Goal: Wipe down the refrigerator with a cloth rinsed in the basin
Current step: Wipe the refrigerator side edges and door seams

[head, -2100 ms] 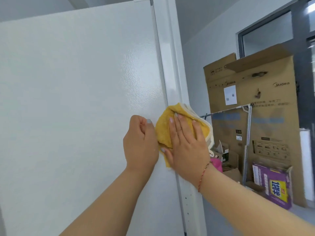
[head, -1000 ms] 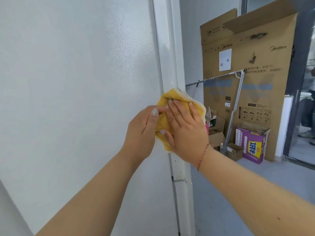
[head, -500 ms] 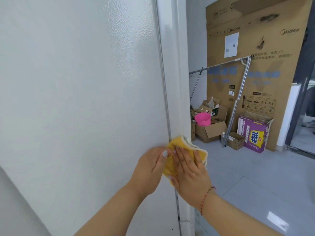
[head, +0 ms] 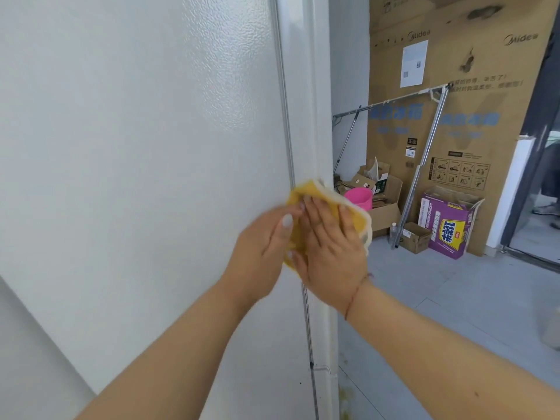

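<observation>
1. Right hand [head: 331,253]: fingers extended flat, pressed onto yellow cloth [head: 359,219].
2. Left hand [head: 263,241]: thumb laid on the cloth's left edge; grip cannot be told.
3. Cloth is held against the white refrigerator [head: 151,147] at its right vertical edge; bunched, long axis unclear.

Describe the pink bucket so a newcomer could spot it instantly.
Look past the white refrigerator to the tall cardboard sheet leaning on the far wall. At its foot, among open brown boxes, sits the pink bucket, the only bright pink thing there.
</observation>
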